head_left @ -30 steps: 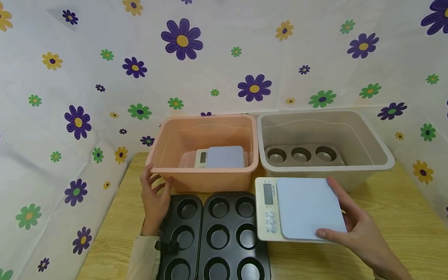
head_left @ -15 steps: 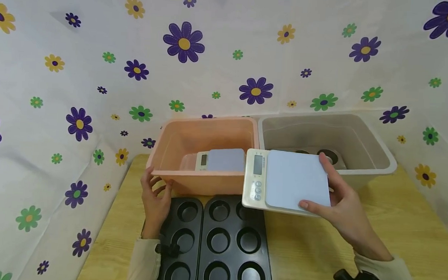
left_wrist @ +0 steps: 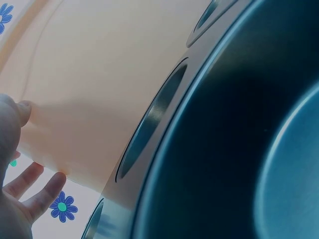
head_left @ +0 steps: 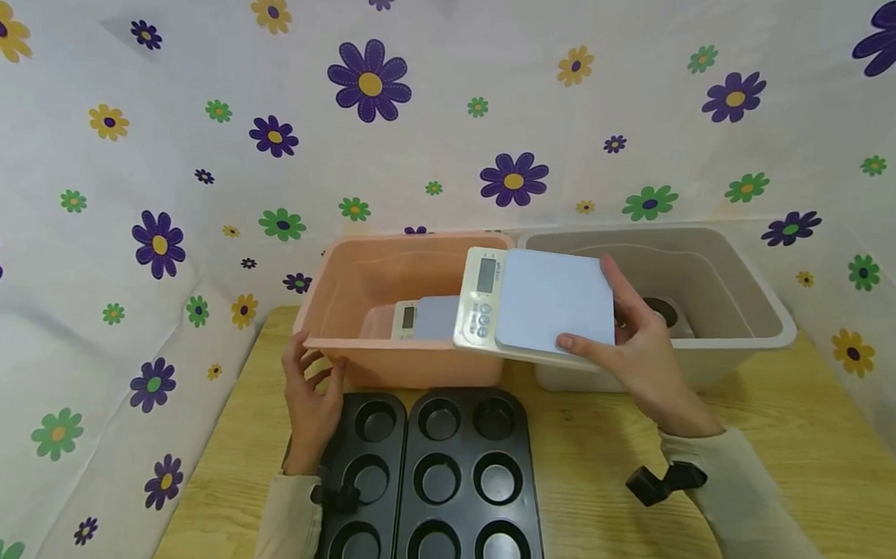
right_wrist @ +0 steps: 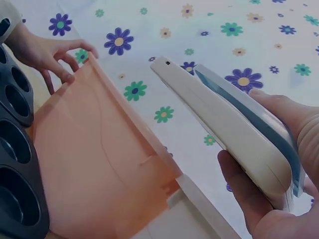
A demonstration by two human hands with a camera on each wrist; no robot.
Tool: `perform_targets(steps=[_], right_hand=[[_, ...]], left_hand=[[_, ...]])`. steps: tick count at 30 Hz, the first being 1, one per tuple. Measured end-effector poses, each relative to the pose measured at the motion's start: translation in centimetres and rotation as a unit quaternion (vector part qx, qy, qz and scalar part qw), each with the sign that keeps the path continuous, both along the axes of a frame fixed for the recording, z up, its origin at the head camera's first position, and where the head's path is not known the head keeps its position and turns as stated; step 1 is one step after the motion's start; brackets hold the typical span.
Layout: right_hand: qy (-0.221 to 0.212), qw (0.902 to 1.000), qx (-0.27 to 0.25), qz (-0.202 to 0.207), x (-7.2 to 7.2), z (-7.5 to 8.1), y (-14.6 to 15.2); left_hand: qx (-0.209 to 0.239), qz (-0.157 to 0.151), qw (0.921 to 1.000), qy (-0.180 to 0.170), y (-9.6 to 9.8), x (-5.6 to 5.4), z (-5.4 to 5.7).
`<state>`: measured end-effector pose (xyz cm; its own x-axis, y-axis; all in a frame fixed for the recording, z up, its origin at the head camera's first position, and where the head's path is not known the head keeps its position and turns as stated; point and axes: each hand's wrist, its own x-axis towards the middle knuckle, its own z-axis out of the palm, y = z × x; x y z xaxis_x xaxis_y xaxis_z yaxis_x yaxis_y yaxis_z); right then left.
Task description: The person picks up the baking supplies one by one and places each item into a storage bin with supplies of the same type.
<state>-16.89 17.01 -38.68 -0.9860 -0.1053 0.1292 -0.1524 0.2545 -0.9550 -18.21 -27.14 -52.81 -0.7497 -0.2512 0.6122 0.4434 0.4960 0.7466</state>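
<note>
My right hand (head_left: 643, 355) holds a white kitchen scale (head_left: 552, 301) by its right side, thumb on the pale blue platform and fingers beneath. The scale hangs tilted over the adjoining rims of the two bins. My left hand (head_left: 313, 411) grips the front left corner of the peach plastic bin (head_left: 407, 365), thumb against the front wall and fingers around the side. A second kitchen scale (head_left: 434, 319) lies inside the peach bin, partly hidden by the held one. In the right wrist view the held scale (right_wrist: 229, 134) appears edge-on, above the bin rims.
A beige bin (head_left: 740, 305) stands to the right, with a muffin pan (head_left: 682, 321) inside, mostly hidden. Two dark muffin pans, a left one (head_left: 389, 494) and a right one (head_left: 469, 480), lie side by side before the peach bin on the wooden table (head_left: 596, 503). A flowered cloth (head_left: 424, 145) hangs behind.
My right hand has carried the scale up and leftward, from in front of the beige bin to above the bins' adjoining rims. My left hand has stayed on the peach bin's corner.
</note>
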Motion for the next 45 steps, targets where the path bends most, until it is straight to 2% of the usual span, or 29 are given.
perform_targets(steps=[4, 9, 15, 24, 31, 34, 38, 45], right_hand=[[-0.016, 0.9992, -0.034, 0.016, -1.9, 0.2, -1.4], [-0.026, 0.9966, -0.075, 0.022, -3.5, 0.3, -2.8], [-0.024, 0.9976, -0.057, 0.032, -4.9, 0.0, -4.3], [-0.023, 0.9992, -0.025, 0.023, -7.6, 0.2, -7.5], [-0.067, 0.9967, -0.042, 0.019, -9.6, 0.3, -10.0], [-0.074, 0.9962, -0.039, 0.023, -10.1, 0.3, -11.1], [-0.071, 0.9971, 0.006, 0.028, -10.6, 0.4, -12.2], [-0.065, 0.9956, 0.055, 0.037, -10.6, 0.7, -13.2]], left_hand=[[0.004, 0.004, 1.0000, 0.005, 0.0, -0.2, 0.2], [0.008, 0.005, 0.9999, -0.006, 0.2, 0.3, 0.0], [0.006, 0.008, 0.9998, -0.016, 0.1, 0.6, -0.1], [0.008, 0.001, 0.9999, -0.013, 0.1, 0.1, 0.4], [0.010, 0.006, 0.9998, -0.018, 0.0, -0.1, 0.1], [0.006, 0.010, 0.9998, -0.019, -0.1, -0.1, 0.1], [0.006, 0.014, 0.9997, -0.019, 0.0, 0.0, 0.0], [0.006, 0.013, 0.9997, -0.021, 0.1, 0.2, 0.1]])
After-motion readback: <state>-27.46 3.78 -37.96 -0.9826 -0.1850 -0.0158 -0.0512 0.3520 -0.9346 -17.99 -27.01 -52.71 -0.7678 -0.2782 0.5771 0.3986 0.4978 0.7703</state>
